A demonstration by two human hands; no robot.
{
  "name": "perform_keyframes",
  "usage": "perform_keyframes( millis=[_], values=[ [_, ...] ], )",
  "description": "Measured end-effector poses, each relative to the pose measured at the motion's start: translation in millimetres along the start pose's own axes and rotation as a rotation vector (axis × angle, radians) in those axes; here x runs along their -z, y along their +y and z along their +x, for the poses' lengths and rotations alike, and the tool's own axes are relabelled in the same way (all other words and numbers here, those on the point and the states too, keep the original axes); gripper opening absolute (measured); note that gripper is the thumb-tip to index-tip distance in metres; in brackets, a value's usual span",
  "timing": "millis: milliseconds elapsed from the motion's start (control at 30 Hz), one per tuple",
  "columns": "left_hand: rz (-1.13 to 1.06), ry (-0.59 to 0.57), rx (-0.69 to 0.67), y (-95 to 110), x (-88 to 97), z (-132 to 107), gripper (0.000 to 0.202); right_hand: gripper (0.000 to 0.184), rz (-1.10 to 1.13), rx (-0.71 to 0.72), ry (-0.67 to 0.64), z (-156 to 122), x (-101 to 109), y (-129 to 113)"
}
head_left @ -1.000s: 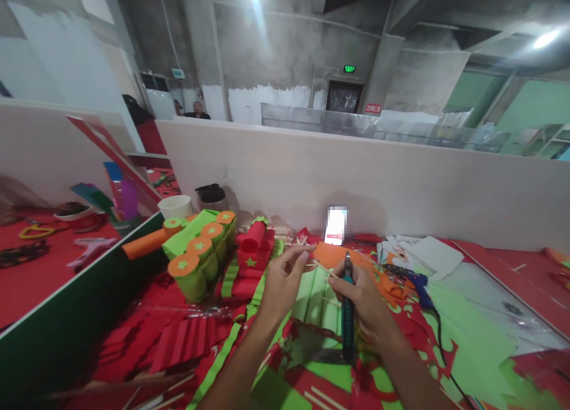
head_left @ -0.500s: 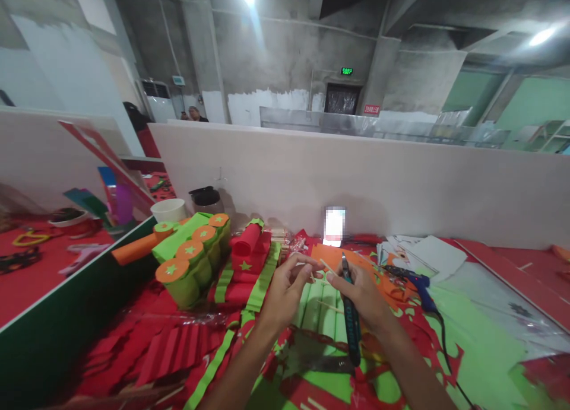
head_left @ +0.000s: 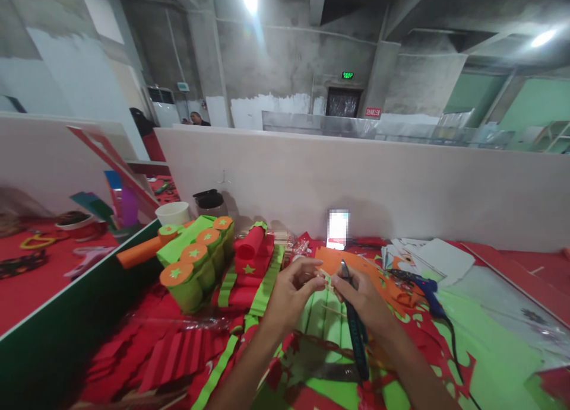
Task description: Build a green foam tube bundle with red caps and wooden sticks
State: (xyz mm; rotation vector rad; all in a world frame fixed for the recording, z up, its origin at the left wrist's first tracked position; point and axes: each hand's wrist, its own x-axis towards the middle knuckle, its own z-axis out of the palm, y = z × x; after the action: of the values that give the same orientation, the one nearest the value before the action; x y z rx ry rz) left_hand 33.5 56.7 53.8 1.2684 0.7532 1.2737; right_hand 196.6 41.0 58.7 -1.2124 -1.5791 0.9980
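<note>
My right hand (head_left: 367, 300) is closed around dark pliers (head_left: 356, 339) with teal marks, their metal tip pointing up and away. Its thumb and finger also meet at a thin pale wooden stick (head_left: 330, 281). Facing it, my left hand (head_left: 291, 291) has thumb and fingers pinched close to that stick; what lies between its fingertips is too small to make out. Below both hands are light green foam rolls (head_left: 314, 315) laid side by side, with another thin stick (head_left: 333, 311) across them.
On the left stand a green and orange foam model (head_left: 191, 261) and a red foam model (head_left: 252, 261). A blue glue gun (head_left: 427, 291) with a cord lies right. A lit phone (head_left: 338, 229) leans on the white partition (head_left: 276, 178). Red foam strips (head_left: 173, 356) lie front left.
My hands have come closer together at the stick, and the stick piece between them has shifted. The pliers' handles have swung slightly right. The whole view has shifted a little.
</note>
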Motion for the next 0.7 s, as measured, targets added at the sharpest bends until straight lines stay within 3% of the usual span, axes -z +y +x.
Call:
perform_keyframes(
  millis=[167,333,700],
  values=[
    [0.06,0.07,-0.023,4.0,-3.8,-2.6,0.014,0.029,-0.042,0.007,0.008,-1.3,0.7,-1.7],
    [0.059,0.143,-0.066,0.3,-5.8,-4.1,0.013,0.027,-0.069,0.027,-0.006,-0.1,2.9,1.0],
    [0.187,0.159,-0.142,-8.9,-1.5,-4.0,0.016,0.029,-0.062,0.001,-0.032,0.9,5.0,-0.9]
  ],
)
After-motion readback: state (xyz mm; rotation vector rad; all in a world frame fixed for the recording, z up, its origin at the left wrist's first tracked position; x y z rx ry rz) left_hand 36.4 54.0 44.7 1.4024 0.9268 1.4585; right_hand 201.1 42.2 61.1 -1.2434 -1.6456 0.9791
